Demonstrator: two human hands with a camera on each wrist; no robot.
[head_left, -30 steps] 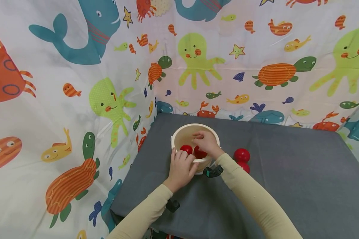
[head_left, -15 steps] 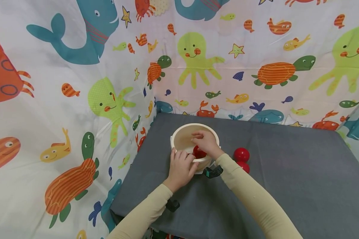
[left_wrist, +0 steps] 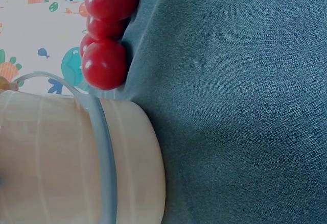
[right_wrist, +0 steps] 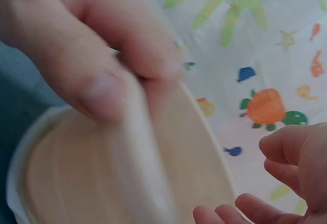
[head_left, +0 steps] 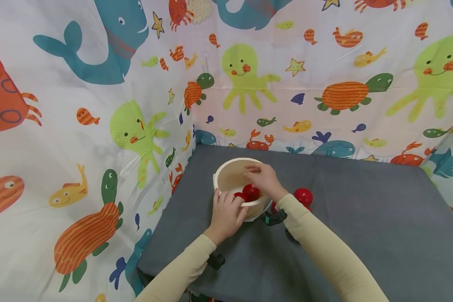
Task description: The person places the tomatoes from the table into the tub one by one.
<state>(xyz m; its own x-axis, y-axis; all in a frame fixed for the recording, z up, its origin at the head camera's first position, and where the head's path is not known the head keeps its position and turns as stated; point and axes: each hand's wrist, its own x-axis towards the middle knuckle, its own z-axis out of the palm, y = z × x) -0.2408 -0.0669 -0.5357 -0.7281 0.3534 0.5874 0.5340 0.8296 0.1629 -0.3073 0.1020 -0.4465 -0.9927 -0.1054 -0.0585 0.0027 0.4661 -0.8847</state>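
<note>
A cream bucket with a light grey handle stands on the dark grey cloth. My left hand grips its near rim; in the right wrist view the thumb lies on the outer side, fingers over the edge. My right hand is over the bucket's right side, its fingers loosely bent with nothing between them, as the right wrist view shows too. Inside, a red ball lies beside a second red ball, partly hidden by the left fingers.
More red balls sit on the cloth right of the bucket, one red ball beyond my right sleeve, others partly hidden by that arm. White curtains printed with sea animals hang behind and left of the grey tablecloth.
The red balls in the bucket have shifted, the second one hidden half a second ago and partly showing now. My right hand has moved slightly right; the left hand keeps its grip on the rim.
</note>
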